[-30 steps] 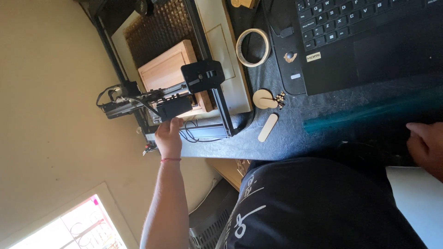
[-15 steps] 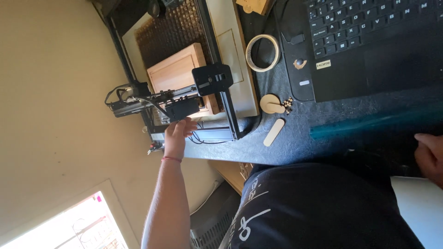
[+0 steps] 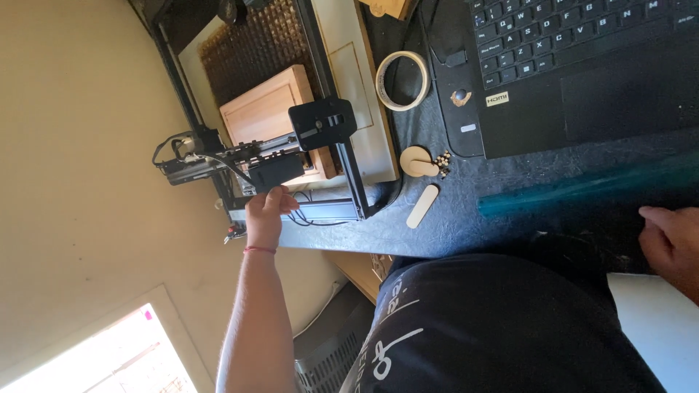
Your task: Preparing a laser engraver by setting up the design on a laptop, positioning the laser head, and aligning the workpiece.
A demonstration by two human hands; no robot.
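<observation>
Head view: the left hand [image 3: 263, 215] has crept up the laser engraver frame [image 3: 320, 211], fingers now curled on its black laser module [image 3: 277, 173] over the wooden panel [image 3: 271, 116], while the right hand [image 3: 673, 244] stays resting loosely spread on the dark desk [image 3: 510, 196].

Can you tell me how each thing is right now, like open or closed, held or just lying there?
Left hand: touching black engraver head.
Right hand: open, resting on dark desk.
Pale wooden board: flat under the gantry.
Black laptop: open.
Tape ring: lying flat.
Wooden stick: lying loose.
</observation>
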